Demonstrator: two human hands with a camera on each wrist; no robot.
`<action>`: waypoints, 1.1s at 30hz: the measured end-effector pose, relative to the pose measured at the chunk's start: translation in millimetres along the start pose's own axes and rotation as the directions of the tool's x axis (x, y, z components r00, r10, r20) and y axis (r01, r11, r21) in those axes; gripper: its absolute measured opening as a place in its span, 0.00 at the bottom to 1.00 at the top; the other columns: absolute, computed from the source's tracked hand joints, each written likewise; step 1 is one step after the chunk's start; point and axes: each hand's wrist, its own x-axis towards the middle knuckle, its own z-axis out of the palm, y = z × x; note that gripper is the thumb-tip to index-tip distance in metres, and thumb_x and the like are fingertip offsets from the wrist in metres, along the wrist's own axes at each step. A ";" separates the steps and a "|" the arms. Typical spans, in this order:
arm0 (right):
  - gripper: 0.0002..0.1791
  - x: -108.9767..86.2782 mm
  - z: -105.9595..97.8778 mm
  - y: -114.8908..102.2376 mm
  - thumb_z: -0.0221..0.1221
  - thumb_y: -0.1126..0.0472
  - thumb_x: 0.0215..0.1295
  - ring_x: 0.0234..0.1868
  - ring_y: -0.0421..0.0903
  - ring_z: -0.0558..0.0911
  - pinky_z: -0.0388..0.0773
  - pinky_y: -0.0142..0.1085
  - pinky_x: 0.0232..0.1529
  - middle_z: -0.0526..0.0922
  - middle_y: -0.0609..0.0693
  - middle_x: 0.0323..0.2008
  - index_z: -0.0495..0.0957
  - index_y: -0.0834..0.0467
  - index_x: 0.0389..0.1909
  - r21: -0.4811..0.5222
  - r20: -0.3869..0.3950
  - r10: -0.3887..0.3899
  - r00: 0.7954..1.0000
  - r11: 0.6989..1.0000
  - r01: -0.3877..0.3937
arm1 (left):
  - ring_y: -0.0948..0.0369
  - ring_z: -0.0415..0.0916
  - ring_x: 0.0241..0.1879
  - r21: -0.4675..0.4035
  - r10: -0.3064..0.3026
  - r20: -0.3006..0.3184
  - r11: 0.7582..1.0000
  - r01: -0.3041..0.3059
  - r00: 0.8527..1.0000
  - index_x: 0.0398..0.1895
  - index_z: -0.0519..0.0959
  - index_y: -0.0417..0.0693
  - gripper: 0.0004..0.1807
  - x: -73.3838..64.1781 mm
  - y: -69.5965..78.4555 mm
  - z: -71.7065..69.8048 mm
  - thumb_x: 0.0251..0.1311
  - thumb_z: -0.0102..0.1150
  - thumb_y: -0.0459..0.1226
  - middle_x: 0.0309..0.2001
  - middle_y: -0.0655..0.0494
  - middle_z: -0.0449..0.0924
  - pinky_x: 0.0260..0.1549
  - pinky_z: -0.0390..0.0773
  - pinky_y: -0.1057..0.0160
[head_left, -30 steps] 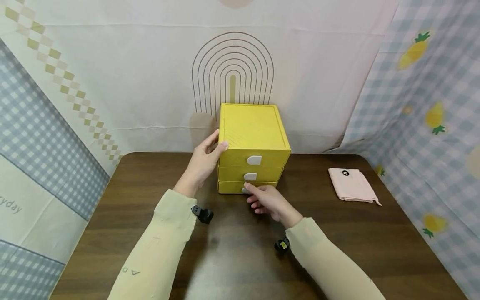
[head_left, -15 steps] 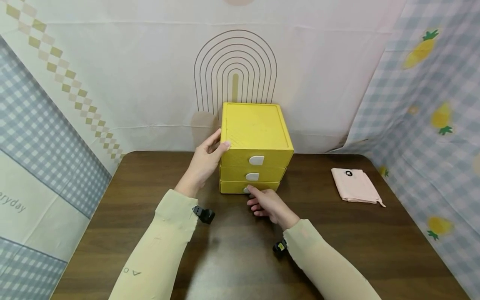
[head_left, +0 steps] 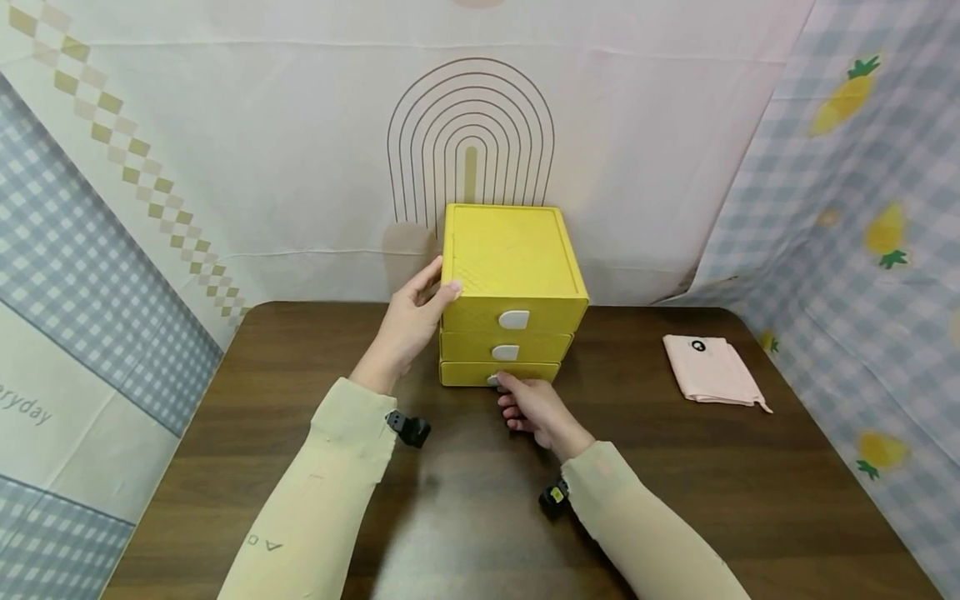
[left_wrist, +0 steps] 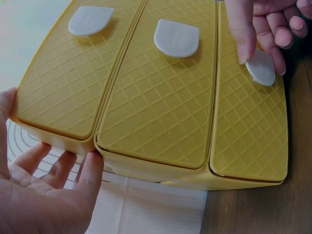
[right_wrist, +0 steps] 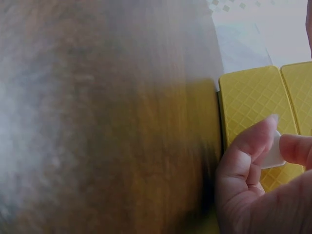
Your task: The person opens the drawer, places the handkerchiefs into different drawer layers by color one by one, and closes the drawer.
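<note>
A yellow three-drawer storage box stands at the back of the table, its drawers flush. Each drawer front has a white rounded handle, such as the middle one. My left hand holds the box at its upper left front corner, thumb on the top edge and fingers against the side wall. At the bottom drawer, my right hand pinches the white handle between thumb and index finger; the other fingers curl below. In the right wrist view the handle shows between those fingers.
A folded pink cloth with a small loop lies at the right on the dark wooden table. Behind the box hangs a pale printed cloth. Small black cameras, like the left one, sit at both wrists.
The head view has shifted slightly, so the scene appears a little further right. My right wrist has moved slightly down and left, still at the bottom handle. The left hand keeps its place.
</note>
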 end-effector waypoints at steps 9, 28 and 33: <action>0.28 -2.6 -1.1 6.4 0.59 0.42 0.65 0.22 0.40 0.73 0.76 0.30 0.23 0.74 0.48 0.27 0.77 0.63 0.51 -0.026 0.008 0.004 1.000 1.000 -0.004 | 0.62 0.58 0.68 -0.003 -0.036 0.022 0.999 0.036 0.999 0.72 0.60 0.71 0.37 -0.5 1.5 -1.0 0.60 0.60 0.57 0.71 0.64 0.58 0.63 0.64 0.56; 0.29 -32.7 -2.6 24.2 0.57 0.43 0.68 0.21 0.40 0.73 0.75 0.31 0.21 0.74 0.48 0.26 0.75 0.66 0.52 -0.050 0.059 -0.009 0.998 0.999 0.012 | 0.62 0.60 0.67 -0.003 -0.017 0.019 1.000 0.017 1.000 0.71 0.61 0.72 0.38 -3.1 0.4 0.6 0.57 0.61 0.60 0.70 0.64 0.60 0.63 0.64 0.55; 0.30 -41.8 -1.8 26.3 0.55 0.43 0.69 0.22 0.40 0.73 0.76 0.31 0.21 0.74 0.48 0.26 0.73 0.68 0.53 -0.039 0.086 -0.010 0.996 0.999 0.014 | 0.61 0.58 0.68 0.000 -0.027 0.034 1.000 0.027 0.999 0.73 0.59 0.71 0.37 -2.3 1.6 -0.8 0.60 0.60 0.58 0.71 0.63 0.58 0.63 0.64 0.54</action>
